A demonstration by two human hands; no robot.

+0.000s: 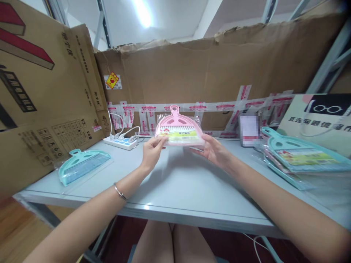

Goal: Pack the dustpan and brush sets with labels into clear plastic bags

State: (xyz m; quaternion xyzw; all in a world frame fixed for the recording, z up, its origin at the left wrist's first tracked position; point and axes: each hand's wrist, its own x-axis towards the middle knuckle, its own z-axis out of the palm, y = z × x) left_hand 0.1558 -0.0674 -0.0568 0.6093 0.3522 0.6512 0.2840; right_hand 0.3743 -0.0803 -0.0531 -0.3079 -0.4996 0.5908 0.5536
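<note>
A left hand [151,151] and right hand [215,152] hold a pink dustpan [178,121] above the tabletop [178,186], each grip closed on a lower corner; this apparent holding step calls for steady, level support.

A slim, silver-coloured bangle [120,191] with a small knob circled the left wrist [134,181], lower left of the frame's centre. The left hand [153,149], right hand [214,151], left forearm [90,219], right forearm [265,188] and legs [155,243] at bottom centre were bare.
</note>
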